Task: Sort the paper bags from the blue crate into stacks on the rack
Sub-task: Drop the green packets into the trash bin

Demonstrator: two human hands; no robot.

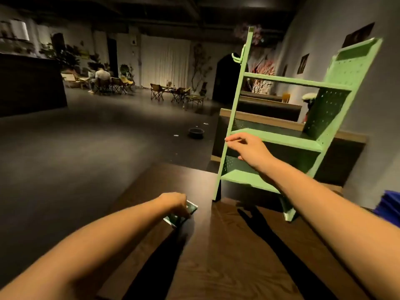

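A light green metal rack with three shelves and perforated side panels stands on the dark wooden table. No bags show on its shelves. My right hand reaches to the front left edge of the middle shelf, fingers pinched together near the upright. My left hand rests on the table's left edge, closed over a small green-patterned paper bag lying flat there. Only a corner of the blue crate shows at the far right edge.
The table's left edge drops to a dark floor with a round bowl on it. A bench sits behind the rack. Folding chairs, small tables and a seated person are far back in the room.
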